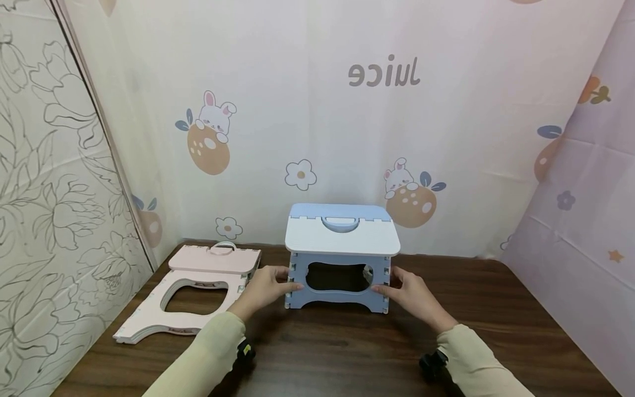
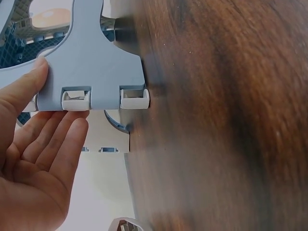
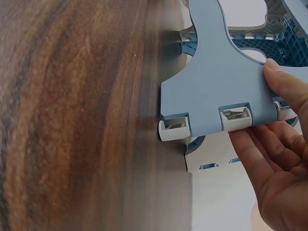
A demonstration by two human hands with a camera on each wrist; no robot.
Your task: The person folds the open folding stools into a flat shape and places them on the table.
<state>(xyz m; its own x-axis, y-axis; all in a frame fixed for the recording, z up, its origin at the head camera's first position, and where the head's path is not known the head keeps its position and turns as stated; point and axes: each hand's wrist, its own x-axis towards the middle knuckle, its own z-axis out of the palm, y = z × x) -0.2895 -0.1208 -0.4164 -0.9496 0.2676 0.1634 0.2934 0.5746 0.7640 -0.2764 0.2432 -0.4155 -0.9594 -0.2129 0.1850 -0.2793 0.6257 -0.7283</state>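
A blue and white folding step stool (image 1: 342, 237) stands unfolded and upright on the wooden table, its blue front panel with an oval cutout facing me. My left hand (image 1: 265, 286) grips the left side of the stool, thumb on the front panel and fingers behind the hinged edge. On the opposite side my right hand (image 1: 412, 295) holds it the same way. In the left wrist view, the thumb presses the blue panel (image 2: 96, 62) above the white hinge pieces. The right wrist view shows the other hand's thumb on the panel (image 3: 211, 91) and its fingers under the hinges.
A pink folding stool (image 1: 208, 259) lies folded flat on the table at the left. Behind the table (image 1: 317, 353) hangs a patterned curtain (image 1: 307, 110) with rabbits and flowers, close behind the blue stool. Another flowered curtain (image 1: 54, 182) borders the left side.
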